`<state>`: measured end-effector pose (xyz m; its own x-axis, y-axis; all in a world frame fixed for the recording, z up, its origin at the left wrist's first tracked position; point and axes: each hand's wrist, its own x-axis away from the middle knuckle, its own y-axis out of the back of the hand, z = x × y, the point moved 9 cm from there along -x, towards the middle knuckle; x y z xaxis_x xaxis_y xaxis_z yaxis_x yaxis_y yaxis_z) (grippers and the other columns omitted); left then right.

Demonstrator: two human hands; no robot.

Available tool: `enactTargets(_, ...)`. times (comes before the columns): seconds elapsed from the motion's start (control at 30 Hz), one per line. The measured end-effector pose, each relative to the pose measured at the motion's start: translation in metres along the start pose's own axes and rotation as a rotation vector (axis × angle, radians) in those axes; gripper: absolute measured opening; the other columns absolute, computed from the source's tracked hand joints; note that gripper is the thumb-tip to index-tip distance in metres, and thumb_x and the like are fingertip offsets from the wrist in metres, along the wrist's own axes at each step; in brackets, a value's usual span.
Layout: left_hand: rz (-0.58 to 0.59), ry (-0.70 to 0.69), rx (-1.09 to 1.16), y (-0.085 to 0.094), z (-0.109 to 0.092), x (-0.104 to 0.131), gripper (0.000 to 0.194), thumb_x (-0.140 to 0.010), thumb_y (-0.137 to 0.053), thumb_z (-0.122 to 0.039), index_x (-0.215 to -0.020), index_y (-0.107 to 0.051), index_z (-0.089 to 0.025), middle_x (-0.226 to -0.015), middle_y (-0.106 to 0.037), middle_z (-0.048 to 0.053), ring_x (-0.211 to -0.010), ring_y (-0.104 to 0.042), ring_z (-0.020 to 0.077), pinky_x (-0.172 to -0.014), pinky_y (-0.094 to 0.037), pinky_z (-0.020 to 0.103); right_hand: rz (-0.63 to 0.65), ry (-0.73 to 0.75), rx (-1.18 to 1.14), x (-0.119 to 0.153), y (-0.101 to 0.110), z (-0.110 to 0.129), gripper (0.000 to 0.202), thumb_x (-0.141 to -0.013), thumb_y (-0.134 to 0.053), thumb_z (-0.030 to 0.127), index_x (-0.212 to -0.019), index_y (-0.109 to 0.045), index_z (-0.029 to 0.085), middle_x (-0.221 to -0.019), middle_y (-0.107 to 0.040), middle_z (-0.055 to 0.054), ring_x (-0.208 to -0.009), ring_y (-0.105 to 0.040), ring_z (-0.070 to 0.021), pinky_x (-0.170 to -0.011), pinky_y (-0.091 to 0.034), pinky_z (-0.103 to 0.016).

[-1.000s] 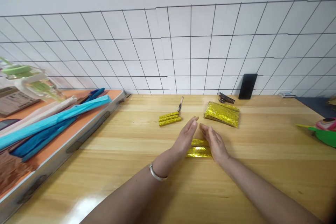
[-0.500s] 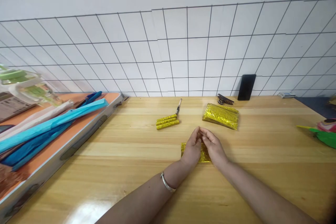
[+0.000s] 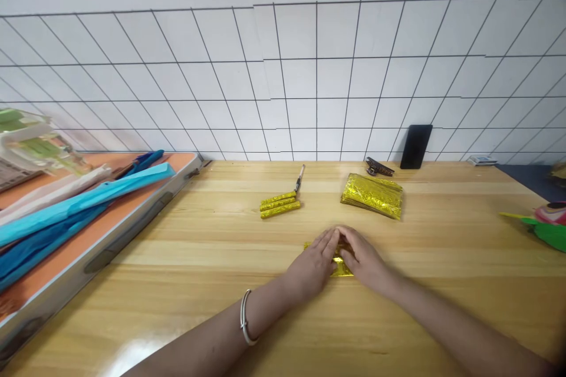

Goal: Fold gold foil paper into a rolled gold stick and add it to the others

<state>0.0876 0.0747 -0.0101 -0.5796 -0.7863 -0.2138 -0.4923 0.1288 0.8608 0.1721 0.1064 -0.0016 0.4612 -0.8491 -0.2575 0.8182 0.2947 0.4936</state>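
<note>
Gold foil sheet (image 3: 341, 266) lies flat on the wooden tabletop (image 3: 212, 259) near the person, mostly covered by both hands. The left hand (image 3: 312, 263) presses down on its left part, a silver bangle (image 3: 244, 318) on that wrist, and the right hand (image 3: 365, 259) presses on its right part; the fingers (image 3: 328, 242) of both hands lie flat and close together, their tips meeting over the middle of the foil, though whether they pinch a fold there is hard to tell. Farther back and to the left, three rolled gold foil sticks (image 3: 280, 205) lie side by side, with a pen (image 3: 299, 178) just behind them. Behind the hands to the right sits a stack of gold foil sheets (image 3: 372, 195), a dark clip (image 3: 379, 167) just beyond it, and a black phone (image 3: 416, 146) leaning on the gridded white wall (image 3: 283, 82). At the left, blue and white paper rolls (image 3: 79, 203) lie on an orange tray (image 3: 132, 212).
</note>
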Motion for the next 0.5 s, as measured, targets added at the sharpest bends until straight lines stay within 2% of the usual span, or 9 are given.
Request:
enactTargets(0.07,0.039,-0.056,-0.095,0.001,-0.004,0.005,0.063,-0.089,-0.04,-0.016,-0.144,-0.011,-0.01,-0.149,-0.02,0.015,-0.139,-0.011,0.0228,-0.112,-0.025,0.041,0.085,0.058,0.267,0.008,-0.001,0.006,0.055,-0.082,-0.045,0.017,-0.136,-0.034,0.019,-0.138,-0.041,-0.011,-0.128,-0.036,-0.0227,-0.108,-0.029,-0.047)
enactTargets(0.13,0.059,-0.099,-0.158,0.005,-0.007,0.012,0.059,-0.092,-0.038,-0.02,-0.144,-0.012,-0.009,-0.149,-0.02,0.014,-0.139,-0.01,0.0218,-0.113,-0.023,0.038,0.178,0.081,0.433,0.015,-0.002,0.008,0.058,-0.084,-0.045,0.021,-0.14,-0.028,0.018,-0.143,-0.036,-0.012,-0.131,-0.032,-0.0234,-0.107,-0.031,-0.046)
enactTargets(0.23,0.106,-0.114,-0.206,0.013,-0.006,0.021,0.059,-0.094,-0.037,-0.032,-0.145,-0.014,-0.015,-0.149,-0.022,0.011,-0.139,-0.015,0.0219,-0.114,-0.019,0.04,0.311,0.114,0.553,0.025,-0.004,0.011,0.056,-0.09,-0.042,0.03,-0.143,-0.025,0.02,-0.148,-0.027,-0.009,-0.135,-0.024,-0.0236,-0.109,-0.028,-0.045)
enactTargets(0.33,0.153,-0.129,-0.236,0.018,-0.005,0.028,0.057,-0.095,-0.034,-0.039,-0.145,-0.015,-0.019,-0.15,-0.019,0.009,-0.139,-0.014,0.0239,-0.113,-0.016,0.043,0.397,0.153,0.636,0.032,-0.006,0.017,0.057,-0.093,-0.036,0.037,-0.145,-0.018,0.022,-0.152,-0.016,-0.005,-0.138,-0.014,-0.0233,-0.112,-0.023,-0.043)
enactTargets(0.5,0.185,-0.12,-0.25,0.02,-0.003,0.029,0.061,-0.094,-0.036,-0.042,-0.145,-0.015,-0.017,-0.151,-0.014,0.01,-0.139,-0.012,0.0251,-0.113,-0.014,0.042,0.42,0.192,0.76,0.036,-0.006,0.023,0.059,-0.095,-0.033,0.04,-0.146,-0.01,0.021,-0.151,-0.013,-0.006,-0.138,-0.013,-0.0234,-0.113,-0.014,-0.045)
